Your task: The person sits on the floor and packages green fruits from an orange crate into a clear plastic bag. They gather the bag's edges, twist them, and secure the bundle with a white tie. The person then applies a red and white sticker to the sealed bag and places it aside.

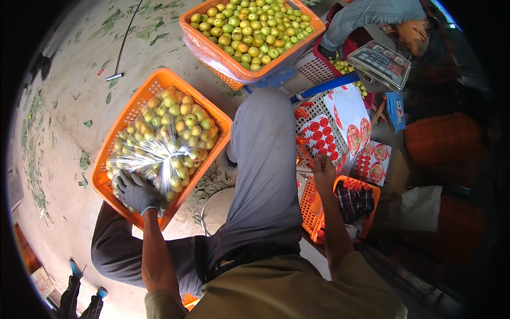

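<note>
My left hand (137, 193), in a grey glove, lies flat on a clear plastic bag (161, 153) that is gathered in the middle. Green-yellow round fruits (191, 119), which look like Indian jujubes, fill the bag. It sits inside an orange plastic crate (221, 127) to the left of my knee. Bare and with bent fingers, my right hand (324, 171) is over the lower edge of a sheet of round red stickers (320, 135). Whether a sticker is between its fingertips cannot be made out. Under the sheet is a perforated grey tray (336, 107).
Ahead stands a plastic-lined orange crate (255, 73) of loose fruit. Larger printed sticker sheets (346, 113) lie right, near a digital scale (380, 65). Another person's arm (358, 20) reaches into a dark red crate (316, 69). A small orange basket (374, 199) holds cloth. Leaves litter the floor.
</note>
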The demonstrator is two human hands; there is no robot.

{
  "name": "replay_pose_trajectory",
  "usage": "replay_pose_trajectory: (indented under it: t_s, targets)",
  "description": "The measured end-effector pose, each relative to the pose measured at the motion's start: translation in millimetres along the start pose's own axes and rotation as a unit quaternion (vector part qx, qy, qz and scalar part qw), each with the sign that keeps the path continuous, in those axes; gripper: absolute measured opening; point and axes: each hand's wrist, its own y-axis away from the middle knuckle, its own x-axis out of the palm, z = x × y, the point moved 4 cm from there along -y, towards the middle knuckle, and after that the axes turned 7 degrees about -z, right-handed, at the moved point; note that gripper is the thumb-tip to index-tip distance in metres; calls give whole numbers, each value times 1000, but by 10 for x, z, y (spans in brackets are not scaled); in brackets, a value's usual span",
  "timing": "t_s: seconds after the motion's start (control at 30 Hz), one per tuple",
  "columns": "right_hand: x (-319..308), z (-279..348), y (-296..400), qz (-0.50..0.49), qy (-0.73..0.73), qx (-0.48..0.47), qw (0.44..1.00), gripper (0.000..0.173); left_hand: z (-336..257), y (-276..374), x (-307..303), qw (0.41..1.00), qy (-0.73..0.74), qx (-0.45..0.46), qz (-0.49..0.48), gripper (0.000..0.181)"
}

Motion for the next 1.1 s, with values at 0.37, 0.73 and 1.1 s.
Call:
replay_pose_trajectory:
  t_s: [0.37, 0.73, 1.1]
  targets:
    - [444, 292, -813, 126, 156, -49, 979, 16, 238, -94, 141, 993, 112, -1, -46, 53]
    - [60, 1441, -676, 81, 318, -256, 909, 18, 408, -29, 240, 983, 176, 7, -47, 54]
    - [-335, 3306, -230, 195, 133, -240, 942, 9, -964, -230, -1849, 813, 562, 136, 73, 43]
